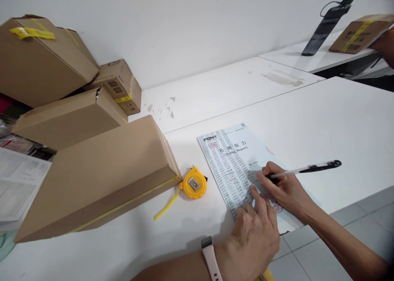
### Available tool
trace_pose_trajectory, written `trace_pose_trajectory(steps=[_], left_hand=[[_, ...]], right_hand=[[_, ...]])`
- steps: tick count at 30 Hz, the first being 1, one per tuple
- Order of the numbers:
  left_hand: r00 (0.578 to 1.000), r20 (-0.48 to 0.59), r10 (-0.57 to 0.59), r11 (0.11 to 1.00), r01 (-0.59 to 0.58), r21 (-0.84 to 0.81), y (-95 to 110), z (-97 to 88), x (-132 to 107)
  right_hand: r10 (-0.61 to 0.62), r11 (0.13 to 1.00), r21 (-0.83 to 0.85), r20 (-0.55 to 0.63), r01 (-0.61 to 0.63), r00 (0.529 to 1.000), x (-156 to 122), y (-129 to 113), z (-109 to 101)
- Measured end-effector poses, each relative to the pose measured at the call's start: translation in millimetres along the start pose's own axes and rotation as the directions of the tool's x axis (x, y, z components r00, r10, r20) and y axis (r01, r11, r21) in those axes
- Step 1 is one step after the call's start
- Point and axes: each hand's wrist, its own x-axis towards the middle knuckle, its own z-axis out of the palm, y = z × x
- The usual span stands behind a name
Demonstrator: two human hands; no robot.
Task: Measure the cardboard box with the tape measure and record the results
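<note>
A printed report sheet (229,157) lies on the white table (323,120) near its front edge. My right hand (285,188) is closed round a white pen with a black cap (308,169), its tip resting on the sheet. My left hand (254,236), with a pale wristband, lies on the sheet's lower part, fingers stretched flat and holding nothing. A yellow tape measure (193,183) sits just left of the sheet, its tape end trailing out towards the front.
Several cardboard boxes (101,174) with yellow tape are stacked at the left, over loose papers (17,186). At the far right another person's hand (384,44) holds a box (358,33) beside a black stand (328,24). Grey floor tiles (338,240) show beyond the table edge.
</note>
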Motion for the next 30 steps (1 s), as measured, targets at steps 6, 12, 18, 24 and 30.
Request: trace_pose_trajectory(steps=[6,12,18,24,30], left_hand=[[1.0,0.004,0.003,1.0,-0.003,-0.001,-0.5,0.2,0.3],[1.0,-0.003,0.009,0.999,-0.009,-0.043,0.2,2.8,-0.7],[1.0,0.016,0.004,0.996,-0.002,-0.087,1.9,3.9,-1.4],[0.999,0.049,0.005,0.989,0.003,-0.148,1.9,5.0,-0.2],[0.998,0.06,-0.017,0.957,0.033,-0.288,4.5,9.1,-1.4]], right_hand=[[0.014,1.0,-0.007,0.013,-0.014,1.0,-0.3,-3.1,-0.5],[-0.028,0.998,-0.054,-0.037,0.026,0.999,1.5,-4.9,-0.8],[-0.042,0.998,-0.057,-0.024,0.04,0.999,3.5,0.8,-0.7],[-0.029,0.997,-0.068,-0.041,0.027,0.999,2.6,1.1,-1.6],[-0.016,0.997,-0.076,-0.024,0.014,1.0,2.9,1.9,-2.0]])
